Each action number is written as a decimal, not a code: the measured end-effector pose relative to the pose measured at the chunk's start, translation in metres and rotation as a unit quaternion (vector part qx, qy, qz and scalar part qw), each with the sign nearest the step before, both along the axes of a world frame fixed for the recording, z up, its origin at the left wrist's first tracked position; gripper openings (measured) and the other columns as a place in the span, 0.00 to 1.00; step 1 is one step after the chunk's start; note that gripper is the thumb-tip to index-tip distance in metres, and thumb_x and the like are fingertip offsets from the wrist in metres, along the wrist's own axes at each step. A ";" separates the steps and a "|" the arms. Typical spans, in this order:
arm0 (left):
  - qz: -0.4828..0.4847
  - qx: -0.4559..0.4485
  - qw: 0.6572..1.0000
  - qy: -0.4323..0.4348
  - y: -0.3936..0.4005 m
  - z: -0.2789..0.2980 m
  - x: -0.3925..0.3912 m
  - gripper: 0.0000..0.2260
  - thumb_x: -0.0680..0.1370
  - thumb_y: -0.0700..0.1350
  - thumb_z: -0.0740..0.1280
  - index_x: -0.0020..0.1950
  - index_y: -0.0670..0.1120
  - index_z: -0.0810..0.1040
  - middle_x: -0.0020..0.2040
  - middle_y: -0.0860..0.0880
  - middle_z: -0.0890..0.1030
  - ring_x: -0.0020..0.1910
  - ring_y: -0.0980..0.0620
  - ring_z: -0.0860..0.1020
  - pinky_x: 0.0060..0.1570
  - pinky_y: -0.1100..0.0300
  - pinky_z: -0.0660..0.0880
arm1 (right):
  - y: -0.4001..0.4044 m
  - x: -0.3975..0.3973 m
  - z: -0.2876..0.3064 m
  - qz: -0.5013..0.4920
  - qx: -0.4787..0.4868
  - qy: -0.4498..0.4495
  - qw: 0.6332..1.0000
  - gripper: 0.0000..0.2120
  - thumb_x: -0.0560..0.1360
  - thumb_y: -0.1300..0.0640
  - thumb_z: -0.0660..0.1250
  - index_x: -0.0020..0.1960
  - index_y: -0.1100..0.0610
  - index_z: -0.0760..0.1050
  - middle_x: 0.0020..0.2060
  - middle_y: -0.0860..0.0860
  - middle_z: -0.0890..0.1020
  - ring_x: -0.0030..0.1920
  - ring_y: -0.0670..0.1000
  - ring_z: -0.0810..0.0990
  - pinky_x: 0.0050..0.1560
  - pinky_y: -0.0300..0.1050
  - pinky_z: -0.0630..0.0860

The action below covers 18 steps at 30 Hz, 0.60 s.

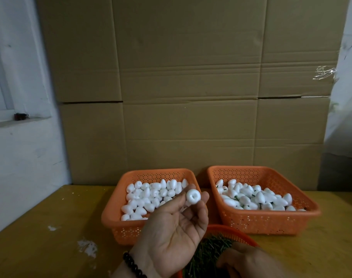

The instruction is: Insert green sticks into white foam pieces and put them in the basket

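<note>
1. Your left hand (177, 233) is up at lower centre of the frame, palm toward you, fingertips pinching one white foam piece (193, 196). The piece's dimpled end w/ the hole faces the camera.
2. That foam piece sits in front of the gap between the two rectangular baskets, overlapping the left one's right rim.
3. Dark bead bracelet (133, 265) on your left wrist, bottom of frame.
4. Your right hand (249, 261) is at lower right, back of hand up, fingers curled down into the pile of green sticks (209, 251). Can't tell if it's got hold of a stick; fingertips are buried.
5. Sticks lie in a round orange basket (231, 230) at bottom centre, partly hidden by both hands.
6. Left orange basket (119, 197), centre-left: heaped w/ plain white foam pieces.
7. Right orange basket (271, 219), centre-right: foam pieces w/ green sticks poking out between them.
8. All baskets rest on a yellowish table (40, 227), w/ white scuffs at lower left.
9. Flattened cardboard (191, 77) fills the upper frame behind the baskets; white wall at left.
</note>
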<state>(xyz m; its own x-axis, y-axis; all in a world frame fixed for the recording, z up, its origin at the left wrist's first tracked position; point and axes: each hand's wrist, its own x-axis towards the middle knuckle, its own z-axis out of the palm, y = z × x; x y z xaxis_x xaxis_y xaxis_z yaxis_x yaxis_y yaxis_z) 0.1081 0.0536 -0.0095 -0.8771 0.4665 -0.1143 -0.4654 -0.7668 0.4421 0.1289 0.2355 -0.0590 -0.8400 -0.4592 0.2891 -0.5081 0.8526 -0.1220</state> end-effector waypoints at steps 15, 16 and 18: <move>0.012 -0.010 1.000 0.027 0.003 -0.002 0.003 0.22 0.68 0.31 0.69 0.62 0.33 0.76 0.51 0.36 0.81 0.40 0.44 0.83 0.35 0.58 0.81 | 0.011 -0.006 -0.003 0.019 -0.093 0.009 0.995 0.12 0.77 0.48 0.64 0.60 0.38 0.77 0.64 0.34 0.71 0.66 0.35 0.67 0.53 0.14 0.52; 0.008 -0.014 1.000 0.024 0.004 -0.002 0.004 0.23 0.66 0.32 0.72 0.60 0.33 0.77 0.50 0.37 0.81 0.39 0.45 0.82 0.34 0.59 0.81 | 0.011 -0.004 -0.002 0.021 -0.090 0.008 0.996 0.11 0.77 0.48 0.65 0.58 0.39 0.78 0.62 0.33 0.72 0.64 0.34 0.69 0.54 0.14 0.53; -0.002 -0.036 0.999 0.023 0.004 -0.002 0.005 0.22 0.62 0.36 0.75 0.56 0.35 0.80 0.49 0.40 0.81 0.38 0.48 0.81 0.32 0.60 0.79 | 0.011 -0.001 0.003 0.024 -0.093 0.004 0.995 0.08 0.75 0.49 0.68 0.54 0.41 0.80 0.55 0.33 0.75 0.58 0.33 0.73 0.54 0.16 0.56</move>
